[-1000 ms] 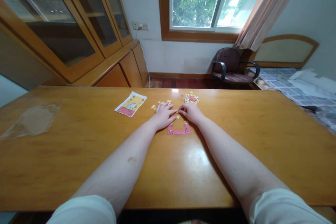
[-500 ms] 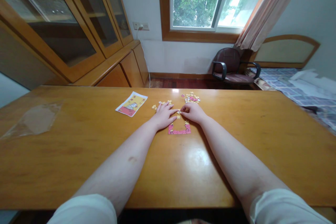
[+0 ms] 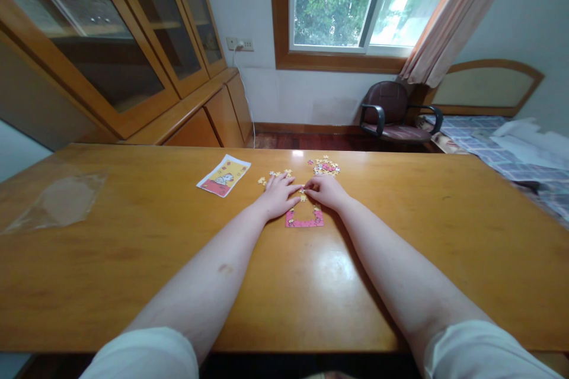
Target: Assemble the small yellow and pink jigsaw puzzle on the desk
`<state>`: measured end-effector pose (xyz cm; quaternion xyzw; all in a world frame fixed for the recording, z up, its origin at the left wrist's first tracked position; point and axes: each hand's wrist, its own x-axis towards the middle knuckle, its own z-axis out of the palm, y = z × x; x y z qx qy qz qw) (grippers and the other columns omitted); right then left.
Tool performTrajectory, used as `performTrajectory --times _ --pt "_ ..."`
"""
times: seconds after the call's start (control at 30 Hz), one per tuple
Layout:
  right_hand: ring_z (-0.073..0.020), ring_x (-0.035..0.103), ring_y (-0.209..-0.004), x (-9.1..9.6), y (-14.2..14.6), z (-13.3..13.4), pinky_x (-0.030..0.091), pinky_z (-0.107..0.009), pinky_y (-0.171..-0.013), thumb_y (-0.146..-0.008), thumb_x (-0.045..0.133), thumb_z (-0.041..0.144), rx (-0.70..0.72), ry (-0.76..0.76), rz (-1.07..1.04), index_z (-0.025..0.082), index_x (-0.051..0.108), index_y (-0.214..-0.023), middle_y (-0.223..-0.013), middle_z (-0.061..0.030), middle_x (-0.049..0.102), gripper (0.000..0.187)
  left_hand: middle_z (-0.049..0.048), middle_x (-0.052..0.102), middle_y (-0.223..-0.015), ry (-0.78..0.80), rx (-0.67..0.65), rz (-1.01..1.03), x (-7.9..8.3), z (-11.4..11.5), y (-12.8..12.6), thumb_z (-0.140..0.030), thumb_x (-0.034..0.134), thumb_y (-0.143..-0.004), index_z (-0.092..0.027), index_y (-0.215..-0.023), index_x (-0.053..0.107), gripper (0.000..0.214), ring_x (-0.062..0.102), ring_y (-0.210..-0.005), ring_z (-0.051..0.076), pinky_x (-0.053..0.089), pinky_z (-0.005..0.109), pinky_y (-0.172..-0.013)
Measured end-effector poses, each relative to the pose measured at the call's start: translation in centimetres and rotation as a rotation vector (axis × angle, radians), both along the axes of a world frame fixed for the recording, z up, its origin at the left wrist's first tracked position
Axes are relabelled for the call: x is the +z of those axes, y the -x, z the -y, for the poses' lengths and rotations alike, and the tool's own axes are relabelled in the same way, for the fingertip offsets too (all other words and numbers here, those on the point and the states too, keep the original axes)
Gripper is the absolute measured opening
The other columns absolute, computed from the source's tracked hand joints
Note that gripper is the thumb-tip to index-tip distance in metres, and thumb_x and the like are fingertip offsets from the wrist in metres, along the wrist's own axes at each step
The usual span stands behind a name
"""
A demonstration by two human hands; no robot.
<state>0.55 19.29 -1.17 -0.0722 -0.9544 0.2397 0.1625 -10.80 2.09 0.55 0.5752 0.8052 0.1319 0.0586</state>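
Shifting slightly toward the left edge of the tabletop, the right hand is now covering more of the small pieces between the two hands than it was half a second ago. Its thumb and fingers are drawing close together over them, though whether they are gripping one is not showing clearly. The left hand is keeping its place, lying flat with its fingers spreading; its farther fingertips are overlapping a row of loose pieces, and its index finger and thumb are pointing at the small pieces. One yellow piece is lying just nearer the tabletop's near edge. Nearer that edge again, a pink puzzle border is forming a U, opening toward the far edge. A pile of pieces is sitting close to the far edge, beyond the right hand. Left of the hands, a printed picture sheet is lying at a slant near the far edge, and a clear plastic bag is lying toward the far left corner.
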Motion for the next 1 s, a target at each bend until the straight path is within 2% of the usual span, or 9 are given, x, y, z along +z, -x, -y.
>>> performTrajectory --times 0.2,0.63,0.83,1.0 --pt "-0.0123 0.056 -0.065 0.16 0.04 0.26 0.042 -0.024 -0.068 -0.08 0.068 0.026 -0.017 -0.006 0.033 0.019 0.073 -0.083 -0.073 -0.0015 0.066 0.009 0.008 0.047 -0.144 0.005 -0.005 -0.003 -0.07 -0.03 0.06 -0.046 0.05 -0.088 -0.028 -0.13 0.058 0.047 0.027 -0.14 0.032 0.014 0.056 -0.116" --pt "-0.0141 0.059 -0.072 0.27 -0.09 0.28 0.042 -0.025 -0.07 -0.08 0.067 0.024 0.027 -0.035 -0.006 0.019 0.073 -0.084 -0.076 -0.0024 0.067 0.008 0.0079 0.048 -0.143 -0.008 -0.003 -0.018 -0.48 -0.1 0.24 -0.046 0.05 -0.088 -0.028 -0.13 0.058 0.046 0.028 -0.14 0.032 0.014 0.057 -0.116" --pt "-0.0142 0.059 -0.074 0.25 -0.15 0.27 0.043 -0.025 -0.072 -0.082 0.064 0.023 0.058 -0.04 -0.009 0.019 0.073 -0.083 -0.078 -0.0031 0.066 0.01 0.0055 0.05 -0.142 -0.088 -0.016 -0.014 -0.3 -0.04 0.2 -0.039 0.048 -0.09 -0.03 -0.122 0.063 0.037 0.032 -0.138 0.029 0.018 0.056 -0.115" --pt "-0.0139 0.059 -0.072 0.19 -0.16 0.23 0.043 -0.025 -0.071 -0.081 0.065 0.023 0.055 -0.039 -0.017 0.018 0.073 -0.082 -0.076 -0.0029 0.066 0.009 0.0047 0.053 -0.138 -0.061 -0.013 -0.006 -0.13 -0.02 0.11 -0.037 0.05 -0.089 -0.032 -0.119 0.066 0.034 0.033 -0.138 0.03 0.016 0.057 -0.115"
